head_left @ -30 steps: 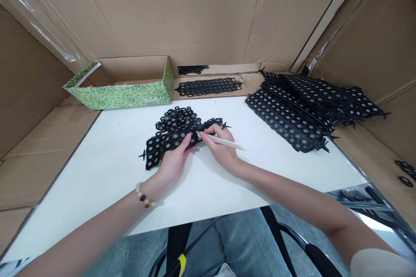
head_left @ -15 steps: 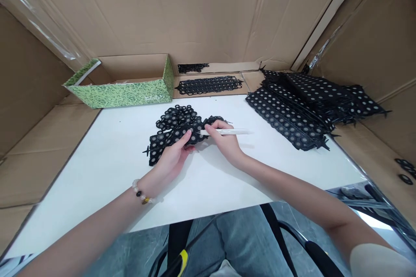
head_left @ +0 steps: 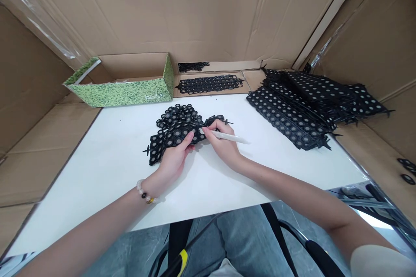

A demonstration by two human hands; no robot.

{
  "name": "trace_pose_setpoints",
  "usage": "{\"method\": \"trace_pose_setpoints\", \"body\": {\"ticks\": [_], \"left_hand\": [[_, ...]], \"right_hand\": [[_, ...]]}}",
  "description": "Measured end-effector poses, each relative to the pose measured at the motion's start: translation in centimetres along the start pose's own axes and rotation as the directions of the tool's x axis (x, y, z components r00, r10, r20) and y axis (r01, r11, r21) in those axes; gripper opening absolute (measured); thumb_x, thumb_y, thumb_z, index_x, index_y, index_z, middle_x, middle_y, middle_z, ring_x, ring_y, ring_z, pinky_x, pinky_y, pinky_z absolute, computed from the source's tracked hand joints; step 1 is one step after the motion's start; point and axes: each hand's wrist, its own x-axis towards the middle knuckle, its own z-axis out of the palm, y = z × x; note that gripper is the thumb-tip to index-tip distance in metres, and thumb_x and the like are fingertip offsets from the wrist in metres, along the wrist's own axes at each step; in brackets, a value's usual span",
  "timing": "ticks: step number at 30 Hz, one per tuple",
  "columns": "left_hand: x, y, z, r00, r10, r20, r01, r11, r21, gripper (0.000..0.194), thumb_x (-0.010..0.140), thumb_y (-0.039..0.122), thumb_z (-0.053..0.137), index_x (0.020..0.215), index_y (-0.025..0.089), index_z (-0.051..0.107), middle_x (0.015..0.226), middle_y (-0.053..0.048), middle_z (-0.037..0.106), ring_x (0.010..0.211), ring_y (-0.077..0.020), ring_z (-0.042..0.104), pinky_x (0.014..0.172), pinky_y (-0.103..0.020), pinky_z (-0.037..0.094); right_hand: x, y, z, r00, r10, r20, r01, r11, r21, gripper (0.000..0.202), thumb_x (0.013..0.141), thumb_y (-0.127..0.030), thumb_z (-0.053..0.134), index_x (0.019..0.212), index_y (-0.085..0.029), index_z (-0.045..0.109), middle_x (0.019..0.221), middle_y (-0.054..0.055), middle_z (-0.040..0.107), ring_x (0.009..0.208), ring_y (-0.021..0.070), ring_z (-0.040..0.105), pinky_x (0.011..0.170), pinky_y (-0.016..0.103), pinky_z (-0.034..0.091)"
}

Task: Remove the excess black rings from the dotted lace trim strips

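Observation:
My left hand [head_left: 177, 153] grips a black rubber sheet of ring-shaped pieces [head_left: 157, 143], thumb on top and fingers beneath. In my right hand [head_left: 224, 143] is a white pen-like tool [head_left: 232, 137], its tip at the sheet just right of my left thumb. The tool's exact kind does not show. Behind the sheet lies a pile of loose black rings [head_left: 175, 117] on the white table. The far right end of the sheet is partly hidden by my right fingers.
A green-patterned box [head_left: 126, 93] stands at the back left. Beside it lies a sheet of empty ring outlines [head_left: 209, 84] on cardboard. Several dotted black sheets [head_left: 292, 117] are stacked at the right. Loose black rings [head_left: 407, 178] lie at the far right. Cardboard walls [head_left: 195, 13] enclose the table.
The white tool has tilted, its rear end now lower. My right hand has shifted slightly left, and my left hand has moved slightly along the sheet.

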Motion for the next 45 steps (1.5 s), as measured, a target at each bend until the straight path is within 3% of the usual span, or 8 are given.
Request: {"method": "trace_pose_setpoints", "body": {"ticks": [5,9,13,20,32,38,42,45], "left_hand": [[-0.2,-0.1,0.0,1.000,0.015,0.014,-0.016,0.998,0.054,0.028,0.059,0.027,0.091,0.078,0.013,0.077,0.093,-0.005,0.073,0.074,-0.0140,0.057,0.060,-0.025,0.048],[0.0,0.8,-0.1,0.995,-0.067,0.076,0.063,0.997,0.054,0.017,0.065,0.021,0.087,0.076,0.013,0.078,0.089,-0.006,0.074,0.074,-0.0152,0.060,0.063,-0.027,0.050],[0.2,1.8,0.1,0.991,-0.126,0.051,0.124,0.991,0.044,0.003,0.070,0.010,0.080,0.069,0.010,0.077,0.079,-0.006,0.073,0.073,-0.0132,0.063,0.076,-0.026,0.055],[0.1,1.6,0.3,0.996,-0.087,0.025,0.086,0.996,0.024,0.006,0.073,0.007,0.079,0.069,0.011,0.078,0.085,-0.006,0.076,0.082,-0.0138,0.066,0.084,-0.026,0.058],[0.3,0.8,0.1,0.997,-0.077,0.022,0.078,0.997,-0.026,0.009,0.072,0.006,0.080,0.067,0.012,0.075,0.082,-0.007,0.076,0.085,-0.0166,0.068,0.094,-0.034,0.057],[0.5,1.3,0.1,0.991,-0.112,0.071,0.117,0.990,-0.077,0.007,0.078,0.014,0.077,0.072,0.014,0.074,0.080,-0.006,0.073,0.078,-0.0151,0.067,0.091,-0.032,0.057],[0.6,1.9,0.3,0.988,-0.153,0.037,0.156,0.977,-0.146,0.015,0.088,0.021,0.068,0.075,0.013,0.072,0.080,-0.008,0.070,0.075,-0.0159,0.065,0.082,-0.031,0.060],[0.5,1.8,0.4,0.991,-0.136,-0.015,0.133,0.981,-0.140,0.011,0.086,0.012,0.067,0.076,0.012,0.072,0.085,-0.007,0.071,0.073,-0.0136,0.063,0.080,-0.029,0.060]], "right_hand": [[0.0,0.2,0.4,1.000,0.012,0.013,-0.011,0.997,-0.078,0.029,0.090,-0.045,0.060,0.072,-0.023,0.056,0.073,-0.002,0.063,0.078,0.0187,0.054,0.075,0.032,0.036],[0.9,0.4,-0.2,1.000,0.018,-0.016,-0.016,0.995,0.098,0.033,0.088,-0.044,0.062,0.065,-0.022,0.053,0.063,-0.003,0.056,0.068,0.0160,0.051,0.069,0.030,0.036],[1.6,0.3,-0.9,0.998,0.055,-0.001,-0.054,0.980,0.191,0.034,0.085,-0.041,0.062,0.060,-0.022,0.050,0.059,-0.004,0.052,0.064,0.0147,0.048,0.066,0.029,0.036],[1.4,0.4,-0.8,0.998,0.007,0.061,-0.015,0.992,0.122,0.032,0.084,-0.039,0.064,0.060,-0.021,0.052,0.058,-0.004,0.053,0.063,0.0143,0.049,0.067,0.030,0.035],[0.6,0.5,-0.2,0.999,-0.002,0.043,0.008,0.991,-0.137,0.030,0.090,-0.044,0.059,0.069,-0.024,0.055,0.070,-0.001,0.063,0.078,0.0199,0.053,0.076,0.033,0.037],[1.0,0.6,-0.1,1.000,-0.024,0.010,0.025,0.997,-0.078,0.032,0.088,-0.043,0.060,0.064,-0.023,0.055,0.064,-0.002,0.060,0.075,0.0187,0.053,0.077,0.033,0.039],[3.1,0.9,-2.7,0.996,0.077,0.051,-0.082,0.992,0.101,0.035,0.084,-0.044,0.063,0.061,-0.022,0.052,0.058,-0.003,0.054,0.062,0.0149,0.050,0.062,0.029,0.039],[6.0,1.1,-6.8,0.912,0.224,0.343,-0.264,0.961,0.076,0.034,0.075,-0.047,0.075,0.062,-0.019,0.060,0.064,0.001,0.063,0.061,0.0143,0.054,0.058,0.028,0.043]]}}
